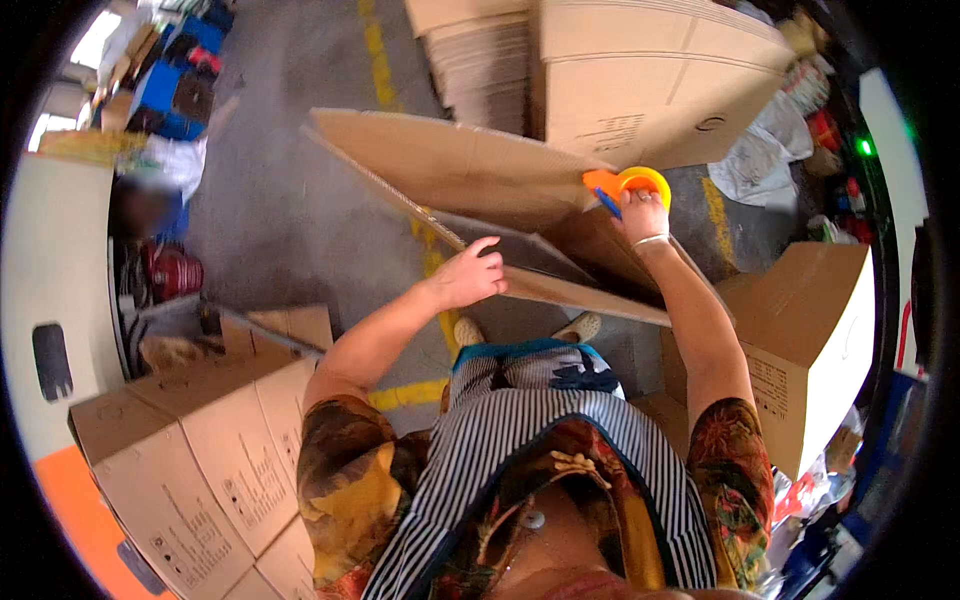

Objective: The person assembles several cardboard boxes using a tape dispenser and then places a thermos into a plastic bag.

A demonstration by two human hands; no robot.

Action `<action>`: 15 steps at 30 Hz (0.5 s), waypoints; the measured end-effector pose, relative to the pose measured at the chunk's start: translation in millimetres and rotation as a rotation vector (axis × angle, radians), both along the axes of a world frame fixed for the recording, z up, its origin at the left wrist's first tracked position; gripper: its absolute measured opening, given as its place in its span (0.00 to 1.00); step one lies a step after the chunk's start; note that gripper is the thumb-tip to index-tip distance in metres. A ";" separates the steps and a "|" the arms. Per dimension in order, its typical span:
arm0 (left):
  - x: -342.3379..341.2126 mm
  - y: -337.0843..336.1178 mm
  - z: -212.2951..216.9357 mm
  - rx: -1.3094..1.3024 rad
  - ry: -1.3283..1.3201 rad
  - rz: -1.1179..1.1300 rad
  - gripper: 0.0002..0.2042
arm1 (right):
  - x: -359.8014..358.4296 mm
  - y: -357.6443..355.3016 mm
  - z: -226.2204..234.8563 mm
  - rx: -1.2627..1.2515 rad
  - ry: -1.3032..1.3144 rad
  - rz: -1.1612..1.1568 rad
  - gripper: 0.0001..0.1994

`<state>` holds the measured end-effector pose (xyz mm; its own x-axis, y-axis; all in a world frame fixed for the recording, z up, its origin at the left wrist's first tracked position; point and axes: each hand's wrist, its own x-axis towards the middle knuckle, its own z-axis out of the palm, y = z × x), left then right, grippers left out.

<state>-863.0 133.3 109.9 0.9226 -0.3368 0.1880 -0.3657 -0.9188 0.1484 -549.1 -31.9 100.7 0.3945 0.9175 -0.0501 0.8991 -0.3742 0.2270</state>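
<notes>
A large brown cardboard box [450, 165] lies on its side in front of me, its flaps spread toward the far left. My left hand [470, 275] grips the near flap edge, fingers curled over it. My right hand [643, 215] is closed on an orange and yellow tape dispenser [625, 185], pressed against the box's far right side. Both forearms reach out from below, over my striped apron and my shoes on the floor.
Stacked flat cardboard [650, 70] stands behind. A closed box [810, 340] sits at my right, more boxes [200, 450] at my left. The grey floor has yellow lines [375, 50]. A person [150, 205] is at the far left.
</notes>
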 end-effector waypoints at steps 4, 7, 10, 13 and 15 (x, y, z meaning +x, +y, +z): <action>-186.2 33.8 -27.9 0.083 0.331 0.309 0.07 | -41.5 45.0 -32.3 -0.047 -0.067 -0.024 0.17; -310.7 64.7 -25.2 0.125 0.836 0.778 0.12 | -48.4 64.7 -47.7 0.028 -0.239 -0.033 0.07; -323.7 86.6 -6.2 -0.040 0.247 1.218 0.24 | -56.7 63.7 -42.2 -0.013 -0.190 -0.030 0.08; -254.7 123.2 -27.4 -0.023 -0.090 1.533 0.35 | -33.5 33.9 -57.6 -0.100 -0.124 -0.144 0.10; -234.5 151.3 -65.7 -0.297 0.317 1.704 0.35 | -35.4 18.6 -49.8 -0.138 -0.098 -0.126 0.15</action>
<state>-1097.4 284.6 44.2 0.1891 0.9649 -0.1824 0.9612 -0.1439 0.2352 -584.5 -13.3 50.9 0.5152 0.8476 -0.1275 0.8181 -0.4419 0.3679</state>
